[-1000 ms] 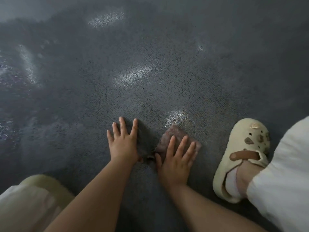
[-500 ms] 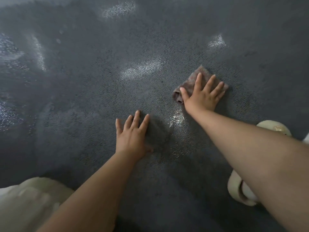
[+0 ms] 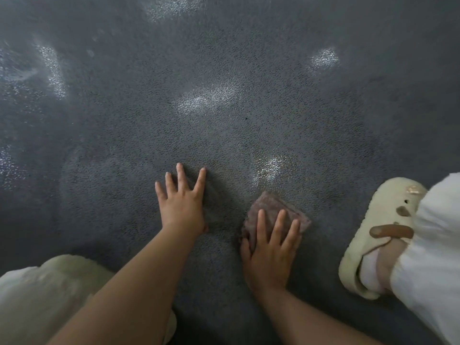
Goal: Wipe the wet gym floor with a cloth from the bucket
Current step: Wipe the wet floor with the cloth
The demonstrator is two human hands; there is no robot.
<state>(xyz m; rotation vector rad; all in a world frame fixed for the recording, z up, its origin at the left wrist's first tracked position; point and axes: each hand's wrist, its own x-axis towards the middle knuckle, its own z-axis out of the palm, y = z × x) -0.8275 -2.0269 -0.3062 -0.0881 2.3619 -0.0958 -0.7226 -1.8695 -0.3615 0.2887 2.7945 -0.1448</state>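
Fingers of the right hand — spread flat on the cloth — have drawn it back beside the braced, splayed left hand; floor ahead remains glossy.

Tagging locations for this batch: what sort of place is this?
Probably an indoor gym or sports hall. Only the floor shows: dark, pebbled, rubbery, with wet shiny patches. The right hand presses a cloth on it.

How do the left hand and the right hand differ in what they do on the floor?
The left hand lies bare on the floor; the right hand presses a brownish cloth. The left hand reaches farther forward than the right. Both are flat, palm down, fingers spread.
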